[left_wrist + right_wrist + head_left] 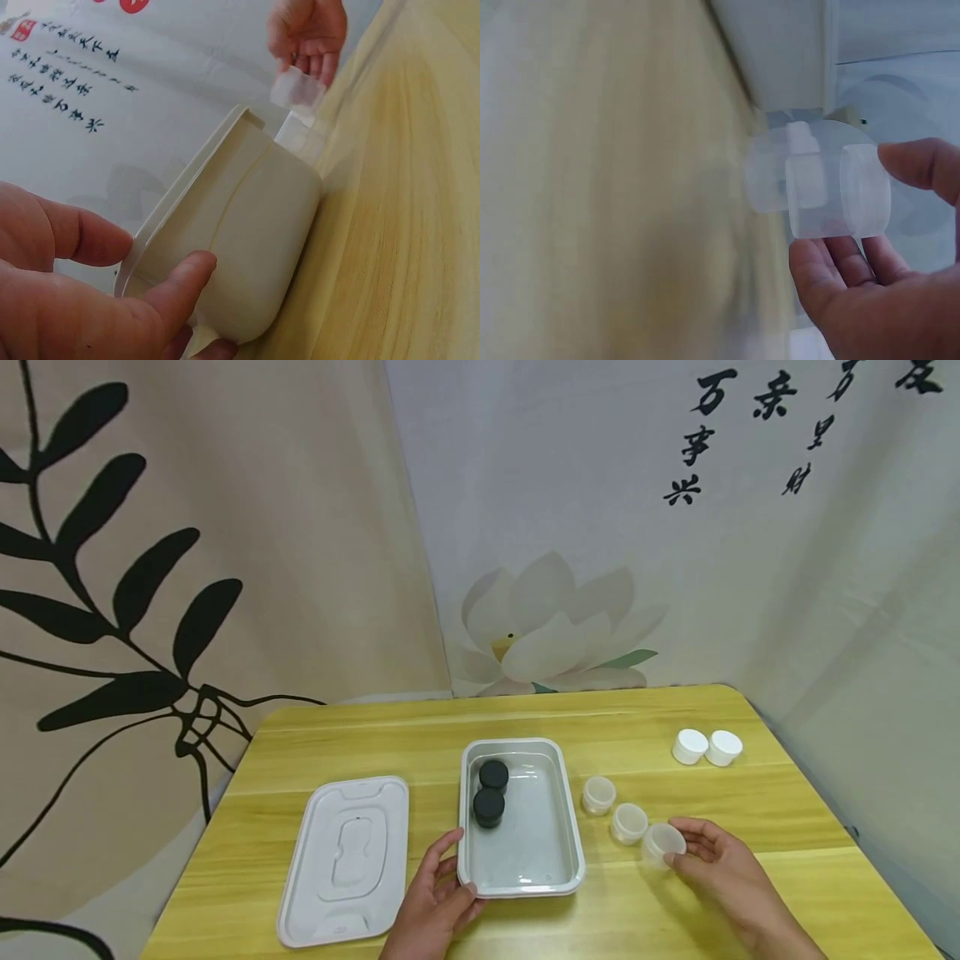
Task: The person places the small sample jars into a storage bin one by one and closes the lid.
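A white plastic box (525, 843) without its lid stands mid-table. Two black-capped jars (489, 807) sit in its left part, one behind the other. My left hand (442, 897) grips the box at its near left corner, with thumb and fingers on the rim and wall. In my right hand (716, 868) a small translucent jar with a frosted lid (840, 191) is pinched between thumb and fingers, right of the box. Beside it stand two similar translucent jars, the near one (629, 823) and the far one (598, 795), between the box and that hand.
The white lid (348, 860) of the box lies flat to its left. Two white-capped jars (707, 747) stand together at the back right. The wooden table (255, 860) ends at a printed curtain (570, 527) behind it.
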`<state>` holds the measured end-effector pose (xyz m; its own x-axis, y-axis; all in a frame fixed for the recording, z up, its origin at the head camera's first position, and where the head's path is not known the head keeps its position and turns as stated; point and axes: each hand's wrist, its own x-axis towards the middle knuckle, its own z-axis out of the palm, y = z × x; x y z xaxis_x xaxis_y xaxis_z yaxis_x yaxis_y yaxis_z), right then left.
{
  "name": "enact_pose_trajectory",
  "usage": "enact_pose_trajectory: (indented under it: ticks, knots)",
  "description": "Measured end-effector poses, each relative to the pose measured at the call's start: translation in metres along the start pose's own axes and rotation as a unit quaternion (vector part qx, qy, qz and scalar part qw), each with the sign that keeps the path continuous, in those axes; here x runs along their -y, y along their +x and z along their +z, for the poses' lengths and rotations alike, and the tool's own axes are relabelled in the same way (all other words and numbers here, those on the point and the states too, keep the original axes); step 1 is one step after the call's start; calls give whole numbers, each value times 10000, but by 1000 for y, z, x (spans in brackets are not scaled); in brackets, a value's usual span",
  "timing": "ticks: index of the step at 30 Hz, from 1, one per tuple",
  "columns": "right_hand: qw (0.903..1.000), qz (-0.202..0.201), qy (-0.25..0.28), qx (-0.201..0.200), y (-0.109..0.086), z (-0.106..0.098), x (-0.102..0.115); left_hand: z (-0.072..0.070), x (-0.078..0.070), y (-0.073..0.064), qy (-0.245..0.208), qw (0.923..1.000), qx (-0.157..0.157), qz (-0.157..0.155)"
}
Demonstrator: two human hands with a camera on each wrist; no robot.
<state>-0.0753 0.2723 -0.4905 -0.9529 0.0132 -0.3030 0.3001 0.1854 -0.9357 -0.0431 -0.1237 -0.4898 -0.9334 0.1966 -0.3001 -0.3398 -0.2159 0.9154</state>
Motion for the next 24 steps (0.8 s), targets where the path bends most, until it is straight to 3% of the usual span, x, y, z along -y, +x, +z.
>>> enact_pose_trajectory:
  ticks: [6,11,18,24]
  knots:
    - [9986,-524,-114,22,0,-8,22,-1,0,-1,-51,10000,2,-4]
    - [9961,-827,-290,138,5,-2,42,-2,1,-1,-64,10000,2,5]
    - [9898,-1255,-439,518,17,28,66,0,0,-2,-103,9999,-14,11]
    - [9864,-1381,-380,806,26,60,83,0,0,-3,-140,9999,-10,19]
